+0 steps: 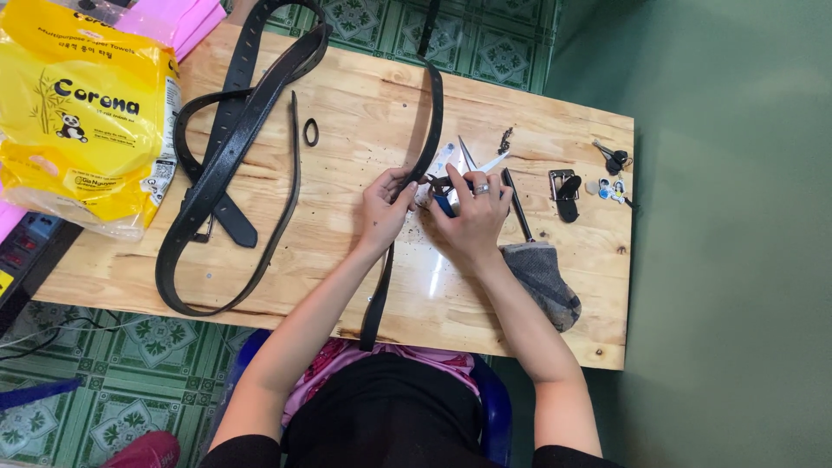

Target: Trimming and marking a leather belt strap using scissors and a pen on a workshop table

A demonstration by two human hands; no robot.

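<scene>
A narrow black leather belt [431,121] runs down the middle of the wooden table [347,95] and hangs over its near edge. My left hand [382,211] pinches this belt at mid length. My right hand [473,212], wearing a ring, grips a hole-punch plier with blue handles [442,198] whose jaws meet the belt next to my left fingers.
Several wider black belts [227,147] lie heaped at the left, with a small black loop [310,132] beside them. A yellow paper-towel pack [82,108] sits far left. Scissors [472,160], a buckle [563,185], keys [614,159] and a grey sock [544,276] lie at the right.
</scene>
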